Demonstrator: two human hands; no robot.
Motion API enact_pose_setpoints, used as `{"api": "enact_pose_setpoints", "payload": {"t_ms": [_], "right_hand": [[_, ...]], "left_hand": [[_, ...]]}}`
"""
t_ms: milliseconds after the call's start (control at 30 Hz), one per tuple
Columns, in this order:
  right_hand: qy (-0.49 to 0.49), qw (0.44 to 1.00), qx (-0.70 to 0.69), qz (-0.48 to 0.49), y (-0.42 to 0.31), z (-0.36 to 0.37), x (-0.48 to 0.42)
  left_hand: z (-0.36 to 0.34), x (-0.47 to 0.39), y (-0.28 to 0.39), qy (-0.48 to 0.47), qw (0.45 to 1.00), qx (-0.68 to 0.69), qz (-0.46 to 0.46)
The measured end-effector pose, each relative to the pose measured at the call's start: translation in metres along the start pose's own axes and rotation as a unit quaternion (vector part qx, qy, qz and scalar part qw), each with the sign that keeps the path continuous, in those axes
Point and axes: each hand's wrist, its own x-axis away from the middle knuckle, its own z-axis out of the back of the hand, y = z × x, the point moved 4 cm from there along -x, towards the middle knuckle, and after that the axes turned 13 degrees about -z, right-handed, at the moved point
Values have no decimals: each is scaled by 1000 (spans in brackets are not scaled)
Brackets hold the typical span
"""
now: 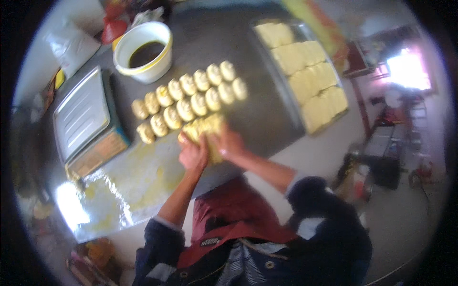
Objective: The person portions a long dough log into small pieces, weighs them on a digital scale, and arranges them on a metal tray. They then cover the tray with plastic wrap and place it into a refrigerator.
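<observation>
Both my hands are on a piece of soft yellow dough near the table's front edge. My left hand grips its left side, thumb towards the middle. On the right side my right hand presses against it, fingers blurred. More of the dough shows between the hands and below them. Just beyond lie two slanting rows of oval dough pieces, pale yellow with browner marks on top. The nearer row almost touches the dough I hold.
A bench scale with a metal pan stands left. Behind it is a white tub of dark liquid. At right, a tray holds several pale yellow slabs. A red funnel-like object and a plastic bag sit at the back left.
</observation>
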Motion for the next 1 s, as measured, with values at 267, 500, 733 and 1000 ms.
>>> {"api": "enact_pose_setpoints", "payload": {"t_ms": [267, 500, 733, 1000], "right_hand": [[-148, 987, -56, 18, -3, -6, -14], [-414, 450, -784, 104, 7, 150, -54], [-339, 369, -847, 178, 103, 277, -183], [-235, 711, -659, 72, 227, 433, -346]], "left_hand": [[3, -8, -20, 81, 951, 293, -48], [90, -42, 150, 19, 832, 540, -130], [-22, -145, 352, -140, 722, 670, -100], [-163, -288, 490, -60, 872, 37, -484]]}}
